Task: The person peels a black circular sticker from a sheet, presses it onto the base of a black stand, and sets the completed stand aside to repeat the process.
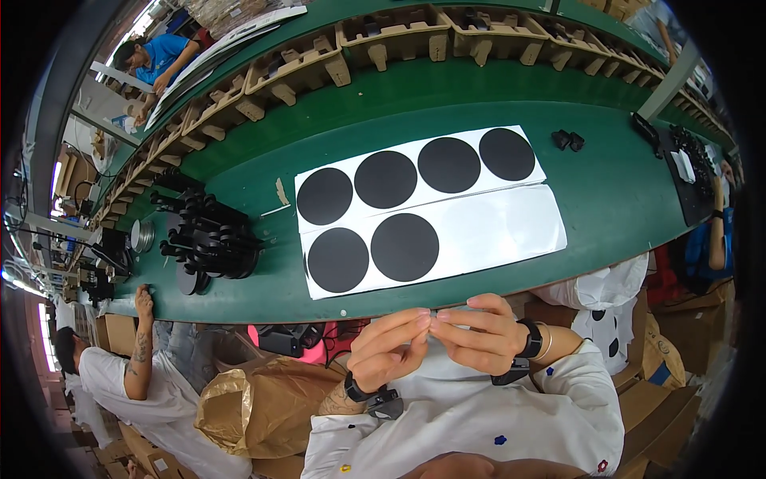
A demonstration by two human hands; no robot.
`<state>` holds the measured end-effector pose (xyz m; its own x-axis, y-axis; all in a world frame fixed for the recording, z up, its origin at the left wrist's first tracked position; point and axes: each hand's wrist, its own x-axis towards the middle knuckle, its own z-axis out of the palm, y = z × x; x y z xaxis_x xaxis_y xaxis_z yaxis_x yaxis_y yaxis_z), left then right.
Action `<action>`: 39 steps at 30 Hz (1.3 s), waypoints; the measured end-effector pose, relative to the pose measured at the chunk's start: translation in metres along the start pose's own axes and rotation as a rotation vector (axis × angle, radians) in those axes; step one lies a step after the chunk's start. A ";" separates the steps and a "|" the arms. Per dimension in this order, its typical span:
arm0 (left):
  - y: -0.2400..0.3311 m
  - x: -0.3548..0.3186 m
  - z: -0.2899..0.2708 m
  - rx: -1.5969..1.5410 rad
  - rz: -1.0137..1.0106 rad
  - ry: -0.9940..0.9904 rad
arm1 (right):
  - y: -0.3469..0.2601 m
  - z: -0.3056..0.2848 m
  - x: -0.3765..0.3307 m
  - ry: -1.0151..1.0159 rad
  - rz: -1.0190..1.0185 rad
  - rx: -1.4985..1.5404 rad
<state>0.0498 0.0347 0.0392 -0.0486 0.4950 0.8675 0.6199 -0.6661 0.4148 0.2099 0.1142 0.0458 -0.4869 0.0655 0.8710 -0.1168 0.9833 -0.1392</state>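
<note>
My left hand [388, 349] and my right hand [483, 335] meet fingertip to fingertip just off the near edge of the green table. Both are closed in a pinch, and whatever lies between the fingertips is too small or hidden to make out. Beyond them, white backing sheets [511, 227] lie side by side on the table. Black round stickers fill the far row, while the near row has two black discs [404, 247] at its left and bare white at its right. A small pale round bit [344, 313] rests at the table edge, left of my hands.
Black plastic parts [209, 231] stand heaped on the left. Small black pieces [567, 140] sit beyond the sheets at right, near a dark tray [688, 172]. Cardboard trays [395, 38] line the far ledge. A brown paper bag [247, 407] stands below; a co-worker [152, 383] is at left.
</note>
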 end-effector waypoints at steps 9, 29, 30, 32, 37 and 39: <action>-0.001 0.000 0.002 -0.039 -0.073 0.043 | 0.000 0.002 -0.002 -0.015 0.023 -0.013; 0.000 0.005 0.005 -0.005 -0.074 0.002 | 0.009 0.002 -0.001 0.037 -0.073 -0.113; 0.000 0.005 0.005 0.001 -0.077 0.002 | 0.009 0.002 0.000 0.036 -0.079 -0.117; 0.001 0.005 0.006 0.008 -0.079 0.002 | 0.009 0.002 0.000 0.036 -0.090 -0.126; 0.004 0.005 0.008 -0.031 -0.165 0.096 | 0.010 0.004 0.001 0.046 -0.092 -0.129; 0.005 0.005 0.008 -0.019 -0.154 0.111 | 0.010 0.004 0.002 0.053 -0.104 -0.134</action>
<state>0.0589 0.0386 0.0430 -0.2283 0.5284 0.8177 0.5837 -0.5979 0.5494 0.2044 0.1235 0.0439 -0.4316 -0.0322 0.9015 -0.0457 0.9989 0.0138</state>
